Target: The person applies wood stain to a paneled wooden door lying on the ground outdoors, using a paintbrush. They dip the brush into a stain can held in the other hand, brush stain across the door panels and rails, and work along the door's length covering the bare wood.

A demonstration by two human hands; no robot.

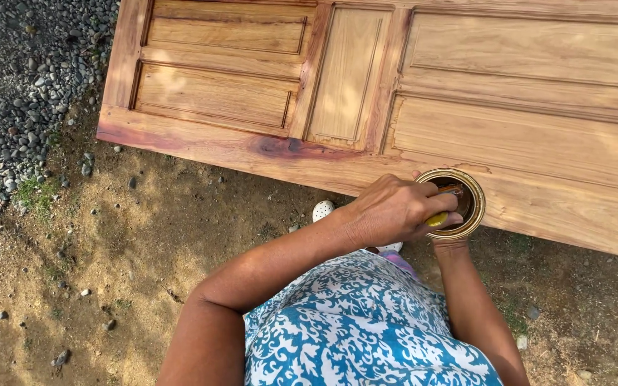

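**Brush at open tin beside panelled door**

Grey gravel (pixel 16 93) lies left of the large panelled raw-wood door (pixel 423 100), which lies flat over bare earth. Left hand (pixel 395 211), at the door's near edge, has fingers closed around a yellow-handled brush (pixel 439 216) dipping into the round brass-coloured metal tin (pixel 472 191). Right hand sits hidden under the tin; finger position cannot be determined.

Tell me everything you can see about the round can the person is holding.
The can is a small round metal tin with a shiny gold-coloured rim, open at the top, its inside dark with brownish liquid. It is held upright over the lower edge of the wooden door. The right hand supports it from below, mostly hidden. The left hand reaches over its mouth, holding a yellow-handled tool, probably a brush, dipped inside.
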